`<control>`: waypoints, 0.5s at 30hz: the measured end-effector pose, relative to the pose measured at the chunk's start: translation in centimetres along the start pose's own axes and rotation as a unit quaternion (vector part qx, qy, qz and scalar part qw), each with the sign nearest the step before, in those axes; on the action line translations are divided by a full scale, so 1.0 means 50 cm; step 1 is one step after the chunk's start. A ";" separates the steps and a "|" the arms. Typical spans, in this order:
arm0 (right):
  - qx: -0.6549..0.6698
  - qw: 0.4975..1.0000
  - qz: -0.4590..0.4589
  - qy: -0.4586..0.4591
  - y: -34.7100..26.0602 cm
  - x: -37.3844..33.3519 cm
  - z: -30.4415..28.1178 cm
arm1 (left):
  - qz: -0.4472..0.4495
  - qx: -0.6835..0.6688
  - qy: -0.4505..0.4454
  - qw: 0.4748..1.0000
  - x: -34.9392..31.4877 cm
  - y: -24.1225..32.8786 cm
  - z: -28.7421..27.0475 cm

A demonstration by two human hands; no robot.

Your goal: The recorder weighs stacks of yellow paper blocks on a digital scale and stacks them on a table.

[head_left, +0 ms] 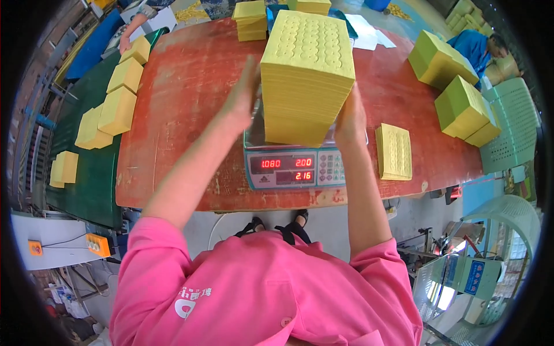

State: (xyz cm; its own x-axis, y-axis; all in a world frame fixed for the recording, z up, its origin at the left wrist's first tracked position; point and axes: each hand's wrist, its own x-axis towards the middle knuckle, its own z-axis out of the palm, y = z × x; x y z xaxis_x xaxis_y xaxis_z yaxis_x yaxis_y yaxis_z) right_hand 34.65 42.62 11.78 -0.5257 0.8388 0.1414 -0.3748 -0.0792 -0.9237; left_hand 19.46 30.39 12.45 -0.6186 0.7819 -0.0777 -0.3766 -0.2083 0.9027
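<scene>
A tall stack of yellow embossed paper sheets [306, 86] stands on the pan of a digital scale [254, 183] with lit red digits. My left hand [245, 95] is beside the stack's left side, fingers stretched out, with a narrow gap showing between them. Along the right side lies my right hand [351, 118], flat and close against the sheets; its fingertips are partly hidden by the stack. Just right of the scale, a thin pile of the same yellow sheets [394, 151] lies on the red table [184, 86].
More yellow stacks [118, 109] line a green surface [86, 199] on the left. Others [466, 106] stand at the table's right edge, beside a pale green perforated basket [511, 127]. Another stack [250, 20] is at the back. A co-worker in blue [470, 52] sits at far right; another person's arm [134, 29] reaches in at far left.
</scene>
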 end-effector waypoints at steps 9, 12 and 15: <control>0.078 0.984 0.118 -0.104 0.020 0.121 -0.025 | -0.009 -0.117 0.034 0.992 0.072 -0.055 0.084; 0.066 0.983 0.150 -0.087 0.047 0.109 -0.056 | 0.001 -0.052 0.066 0.996 0.059 -0.081 0.061; 0.030 0.993 0.095 -0.063 0.061 0.031 -0.114 | 0.066 -0.023 0.144 0.987 -0.007 -0.110 -0.006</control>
State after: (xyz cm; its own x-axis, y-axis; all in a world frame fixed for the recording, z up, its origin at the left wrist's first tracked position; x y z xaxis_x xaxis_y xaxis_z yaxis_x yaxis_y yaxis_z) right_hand 37.06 46.78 7.17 -0.6808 0.7323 0.0126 -0.3022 -0.2652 -0.9156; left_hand 21.52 31.08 7.38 -0.8323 0.5480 -0.0841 -0.3066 -0.3286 0.8933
